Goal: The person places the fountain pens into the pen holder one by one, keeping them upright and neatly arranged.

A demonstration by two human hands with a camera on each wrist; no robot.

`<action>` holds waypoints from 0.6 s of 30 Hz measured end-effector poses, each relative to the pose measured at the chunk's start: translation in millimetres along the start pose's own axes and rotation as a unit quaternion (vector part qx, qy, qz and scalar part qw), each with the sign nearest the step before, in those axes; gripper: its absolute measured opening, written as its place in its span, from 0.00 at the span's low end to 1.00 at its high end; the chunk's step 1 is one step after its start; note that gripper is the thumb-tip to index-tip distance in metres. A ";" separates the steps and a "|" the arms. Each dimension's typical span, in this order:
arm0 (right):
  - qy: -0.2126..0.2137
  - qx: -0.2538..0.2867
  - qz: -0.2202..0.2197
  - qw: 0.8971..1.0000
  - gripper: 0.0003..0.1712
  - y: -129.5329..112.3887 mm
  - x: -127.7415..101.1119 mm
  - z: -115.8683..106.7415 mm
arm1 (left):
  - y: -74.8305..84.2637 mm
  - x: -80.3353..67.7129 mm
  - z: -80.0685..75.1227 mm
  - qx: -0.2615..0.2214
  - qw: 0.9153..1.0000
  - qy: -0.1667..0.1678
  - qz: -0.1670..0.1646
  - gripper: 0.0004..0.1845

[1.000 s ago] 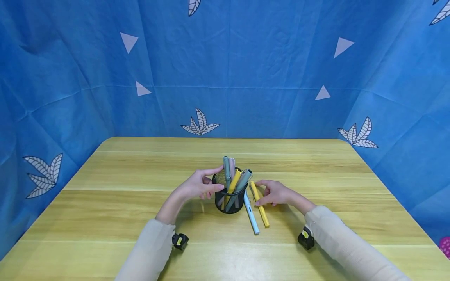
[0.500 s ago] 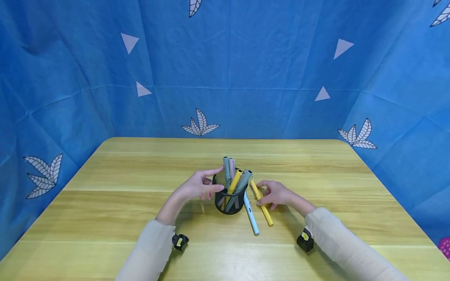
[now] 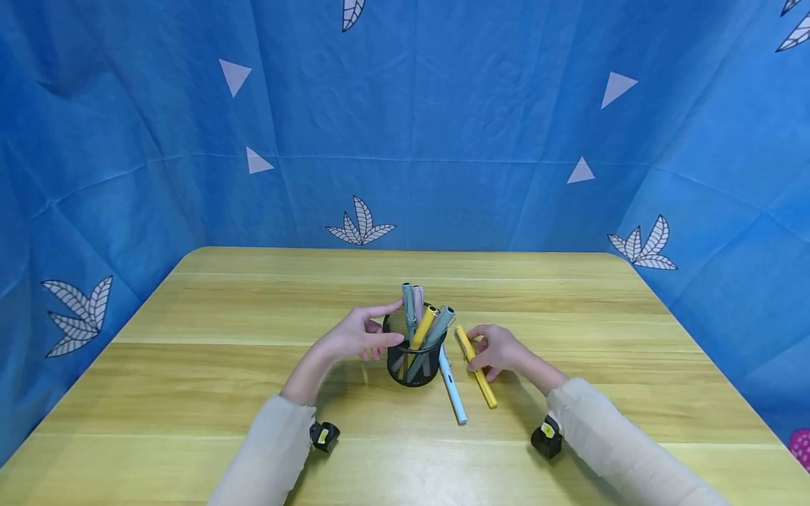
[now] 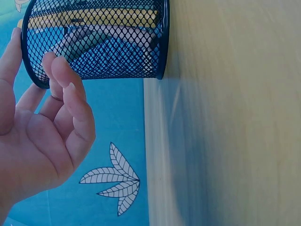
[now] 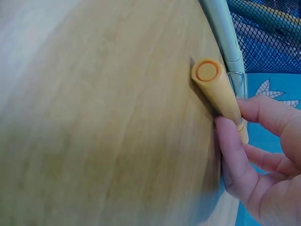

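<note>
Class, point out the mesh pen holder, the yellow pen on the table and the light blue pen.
mesh pen holder point(image 3: 414, 365), head view, front wall
yellow pen point(image 3: 484, 388), head view, lower barrel
light blue pen point(image 3: 453, 395), head view, barrel

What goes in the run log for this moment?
left hand: steadies mesh holder | right hand: pinches yellow pen | blue pen: on table

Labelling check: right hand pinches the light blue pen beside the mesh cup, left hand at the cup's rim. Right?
Not quite: the right hand pinches the yellow pen; the light blue pen lies untouched. The head view shows it. Left hand is at the mesh cup rim.
</note>
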State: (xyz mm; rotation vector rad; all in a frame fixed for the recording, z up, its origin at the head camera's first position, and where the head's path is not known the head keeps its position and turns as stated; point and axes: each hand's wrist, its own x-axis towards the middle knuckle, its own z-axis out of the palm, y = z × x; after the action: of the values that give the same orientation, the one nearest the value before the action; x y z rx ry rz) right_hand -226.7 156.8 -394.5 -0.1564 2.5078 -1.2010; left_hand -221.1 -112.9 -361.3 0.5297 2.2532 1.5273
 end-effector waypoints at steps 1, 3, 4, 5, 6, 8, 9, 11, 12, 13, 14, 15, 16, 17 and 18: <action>0.003 0.004 0.002 1.000 0.34 0.3 0.1 0.2 | -0.1 -0.1 -0.1 -0.001 1.000 0.000 -0.001 0.36; 0.004 0.009 0.000 1.000 0.33 0.9 0.4 0.6 | -0.1 -0.3 -0.1 -0.001 1.000 -0.001 0.000 0.36; 0.006 0.013 0.000 1.000 0.33 1.2 0.4 0.7 | 0.0 -0.4 0.0 -0.002 1.000 -0.002 -0.001 0.36; 0.005 0.014 -0.003 1.000 0.32 1.4 0.0 0.6 | 0.1 -0.5 0.2 -0.002 1.000 -0.003 0.000 0.36; 0.004 0.017 -0.004 1.000 0.32 1.7 0.0 0.4 | 0.2 -0.5 0.3 -0.003 1.000 -0.004 0.000 0.36; 0.002 0.024 -0.006 1.000 0.31 2.3 0.1 -0.4 | 0.5 -0.6 0.4 -0.003 1.000 -0.005 0.001 0.36; 0.002 0.031 -0.004 0.999 0.31 2.3 -0.1 -1.1 | 0.7 -0.4 0.3 -0.004 1.000 -0.004 0.001 0.36; 0.001 0.049 0.002 0.999 0.31 2.6 -0.2 -2.5 | 0.9 -0.4 0.1 -0.003 1.000 -0.004 0.000 0.36; 0.001 0.057 0.005 0.998 0.31 2.7 0.1 -3.4 | 1.1 -0.4 0.0 -0.002 1.000 -0.003 0.000 0.36; -0.001 0.066 0.008 0.998 0.31 2.8 0.2 -4.2 | 1.2 -0.5 -0.1 -0.001 1.000 -0.003 0.000 0.36; -0.001 0.075 0.009 0.997 0.31 2.9 0.2 -4.8 | 1.4 -0.5 -0.3 0.001 1.000 -0.002 -0.001 0.36; -0.002 0.081 0.009 0.997 0.31 3.0 0.0 -5.3 | 1.3 -0.5 -0.3 0.003 1.000 -0.002 -0.002 0.36; -0.003 0.086 0.009 0.996 0.31 3.2 0.1 -5.6 | 1.3 -0.6 -0.4 0.004 1.000 -0.002 -0.002 0.36; -0.003 0.090 0.010 0.996 0.31 3.3 0.2 -5.9 | 1.3 -0.7 -0.4 0.005 1.000 -0.002 -0.002 0.36; -0.003 0.094 0.009 0.996 0.31 3.5 0.1 -6.1 | 1.2 -0.7 -0.4 0.007 1.000 -0.002 -0.002 0.36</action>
State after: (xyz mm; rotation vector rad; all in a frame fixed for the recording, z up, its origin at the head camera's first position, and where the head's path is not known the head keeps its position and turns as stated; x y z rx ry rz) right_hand -228.8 163.4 -393.7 -0.0896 2.3697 -1.4169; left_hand -220.6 -113.2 -360.0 0.5313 2.2620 1.5093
